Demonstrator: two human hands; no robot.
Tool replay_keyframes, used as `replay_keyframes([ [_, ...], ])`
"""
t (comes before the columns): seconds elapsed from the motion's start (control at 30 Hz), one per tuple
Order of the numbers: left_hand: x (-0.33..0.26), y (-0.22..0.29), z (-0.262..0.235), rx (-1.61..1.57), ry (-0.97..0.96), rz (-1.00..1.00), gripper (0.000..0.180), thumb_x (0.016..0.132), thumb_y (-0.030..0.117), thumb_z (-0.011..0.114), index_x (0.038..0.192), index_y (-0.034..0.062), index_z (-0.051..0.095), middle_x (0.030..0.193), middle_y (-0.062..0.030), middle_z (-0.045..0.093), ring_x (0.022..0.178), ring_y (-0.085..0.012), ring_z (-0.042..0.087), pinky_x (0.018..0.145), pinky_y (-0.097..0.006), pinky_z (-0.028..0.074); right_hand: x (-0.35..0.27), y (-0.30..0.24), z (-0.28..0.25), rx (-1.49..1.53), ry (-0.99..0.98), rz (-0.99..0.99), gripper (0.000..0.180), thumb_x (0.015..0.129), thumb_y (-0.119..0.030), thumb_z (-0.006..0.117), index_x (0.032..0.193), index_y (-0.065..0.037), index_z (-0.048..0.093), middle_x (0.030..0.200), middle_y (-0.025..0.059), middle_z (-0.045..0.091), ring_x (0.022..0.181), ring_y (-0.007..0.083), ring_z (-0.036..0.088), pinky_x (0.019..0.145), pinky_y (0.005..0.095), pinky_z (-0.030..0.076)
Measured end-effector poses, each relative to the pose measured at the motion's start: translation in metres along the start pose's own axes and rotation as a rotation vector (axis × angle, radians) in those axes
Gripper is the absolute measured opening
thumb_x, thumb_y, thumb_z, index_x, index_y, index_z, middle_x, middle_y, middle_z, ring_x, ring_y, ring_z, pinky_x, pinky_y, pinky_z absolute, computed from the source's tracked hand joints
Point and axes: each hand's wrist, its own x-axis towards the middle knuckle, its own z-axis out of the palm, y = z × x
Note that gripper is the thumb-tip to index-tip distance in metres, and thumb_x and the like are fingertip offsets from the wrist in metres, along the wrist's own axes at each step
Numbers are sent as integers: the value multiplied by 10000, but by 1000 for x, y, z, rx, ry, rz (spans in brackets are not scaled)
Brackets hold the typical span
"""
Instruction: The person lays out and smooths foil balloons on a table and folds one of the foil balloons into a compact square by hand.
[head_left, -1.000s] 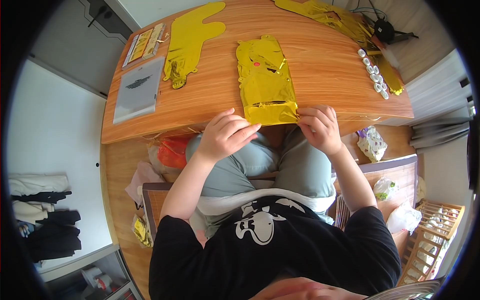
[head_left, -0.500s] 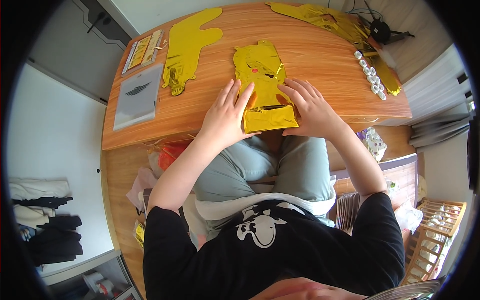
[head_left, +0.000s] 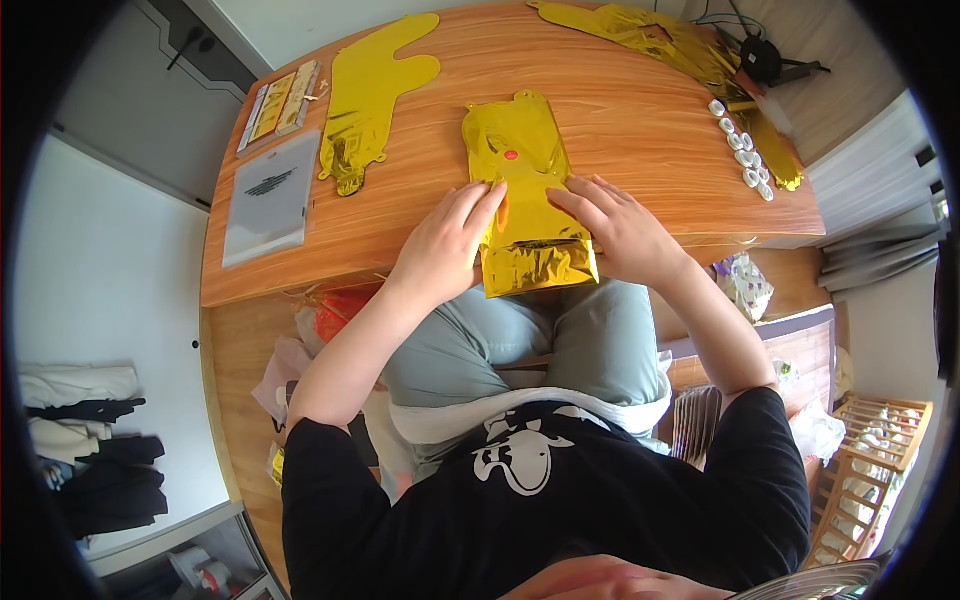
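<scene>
A flat gold foil balloon with a small red spot lies on the desk in front of me, its near end folded across and reaching past the desk's front edge over my lap. Along its left edge rests my left hand, fingers stretched out and their tips on the foil. My right hand lies on the right edge in the same way, fingers extended over the foil. Both thumbs are mostly hidden. Neither hand is wrapped round anything that I can see.
Another flat gold foil balloon lies at the back left, and crumpled gold foil at the back right. Several white rolls sit near the right edge. A clear plastic sleeve and a flat box lie on the left.
The foil balloon has come toward me, its folded end now hanging further past the desk edge. My hands have moved slightly back along its sides, and the fingers look less spread.
</scene>
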Motion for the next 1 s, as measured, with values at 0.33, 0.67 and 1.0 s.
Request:
replay_keyframes([
  [0.33,-11,-1,4,114,43,40,533,924,203,655,1428,56,567,1464,-126,543,1328,-299,552,1112,-432,458,-3,0,9,31,111,-74,621,782,-6,717,1388,-48,585,1470,167,559,1271,357,605,1043,447,529],
  [0.67,-11,-1,4,130,92,65,477,923,150,615,1394,78,618,1381,-85,641,1316,-263,570,1069,-414,474,-1,-3,15,44,181,-67,524,796,-59,715,1317,-53,650,1271,117,694,1218,316,636,1031,429,529],
  [1.0,-9,-3,-7,-60,48,11,510,872,197,715,1367,93,654,1385,-98,627,1291,-312,576,1067,-436,467,6,-7,10,25,152,-64,416,850,-124,712,1265,-119,718,1183,77,702,1081,302,655,947,415,524],
])
